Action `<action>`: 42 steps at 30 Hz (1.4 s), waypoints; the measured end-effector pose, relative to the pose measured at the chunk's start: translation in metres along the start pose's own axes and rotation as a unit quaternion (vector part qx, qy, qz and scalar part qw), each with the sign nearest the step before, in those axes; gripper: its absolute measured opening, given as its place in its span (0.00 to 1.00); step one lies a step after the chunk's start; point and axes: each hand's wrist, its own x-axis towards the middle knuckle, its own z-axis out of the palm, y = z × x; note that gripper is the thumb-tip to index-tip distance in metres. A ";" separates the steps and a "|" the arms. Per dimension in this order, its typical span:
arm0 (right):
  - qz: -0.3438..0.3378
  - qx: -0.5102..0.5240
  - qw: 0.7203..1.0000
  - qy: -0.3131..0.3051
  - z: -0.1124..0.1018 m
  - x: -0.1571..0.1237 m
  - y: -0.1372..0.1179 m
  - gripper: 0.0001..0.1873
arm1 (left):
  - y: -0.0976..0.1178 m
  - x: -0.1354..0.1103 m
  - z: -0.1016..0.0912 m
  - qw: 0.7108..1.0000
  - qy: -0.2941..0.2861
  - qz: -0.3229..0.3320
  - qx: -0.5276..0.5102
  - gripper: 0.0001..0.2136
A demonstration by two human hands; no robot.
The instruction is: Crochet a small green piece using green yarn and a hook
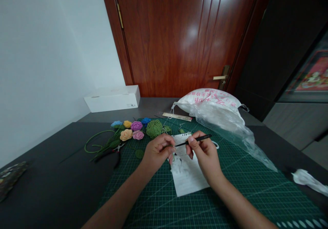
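My right hand (205,153) is closed around the black handle of a crochet hook (203,138), held like a pen with its thin tip pointing left. The tip meets the fingers of my left hand (157,152), which are pinched on a small bit of yarn; fingers mostly hide it, and a little green shows below them. Both hands are above a sheet of white paper (188,176) with dark marks on it. Left of them sits a ball of green yarn (154,129), beside several crocheted flowers (136,126) on green stems.
A green cutting mat (230,194) covers much of the dark table. Pliers (118,149) lie by the stems. Farther back are a ruler (176,116), a white box (112,99) and a stuffed plastic bag (212,102). Crumpled white material (309,179) lies at right.
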 end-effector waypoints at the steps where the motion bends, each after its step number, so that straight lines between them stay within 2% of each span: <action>1: 0.001 0.001 1.000 0.000 0.001 0.000 0.001 0.19 | 0.000 0.000 0.000 1.000 0.000 0.000 0.001 0.07; 13: 0.009 -0.020 1.000 -0.012 0.000 0.004 0.009 0.20 | 0.003 -0.002 0.002 1.000 0.006 0.003 0.017 0.05; 21: -0.077 -0.158 0.984 -0.040 0.000 -0.003 -0.003 0.18 | 0.000 -0.002 0.005 1.000 0.008 0.004 0.010 0.07; 30: -0.119 -0.215 0.968 -0.044 0.001 -0.002 -0.005 0.16 | 0.000 -0.002 0.003 1.000 0.003 -0.008 0.011 0.04; 37: -0.142 -0.237 0.961 0.017 -0.002 -0.007 -0.009 0.18 | 0.002 -0.001 0.006 1.000 0.009 -0.001 0.004 0.05; 42: -0.119 -0.163 0.976 0.076 -0.006 -0.008 -0.003 0.16 | 0.000 -0.001 0.004 1.000 0.026 0.010 -0.006 0.06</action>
